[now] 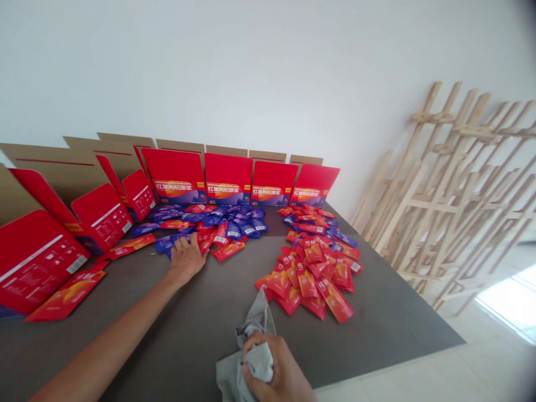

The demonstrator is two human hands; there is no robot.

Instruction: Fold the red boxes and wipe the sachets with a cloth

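My left hand (186, 258) is stretched out to the near edge of a mixed pile of purple sachets (234, 228) and red sachets (205, 239). Its fingers lie apart against the purple sachets at the pile's edge, with the thumb spread towards the red ones. Low in the view, my right hand (272, 365) is closed around a crumpled grey cloth (256, 318). The cloth's pointed tip reaches up to a second heap, of red-orange sachets (307, 273), on the right. Purple sachets mix in towards the back of that heap.
Open red boxes (228, 178) with raised flaps line the back of the dark table (377, 312), and more red boxes (104, 215) run down the left. Red sachets (69, 293) lie beside those. Wooden racks (452, 195) lean against the wall beyond the table's right edge.
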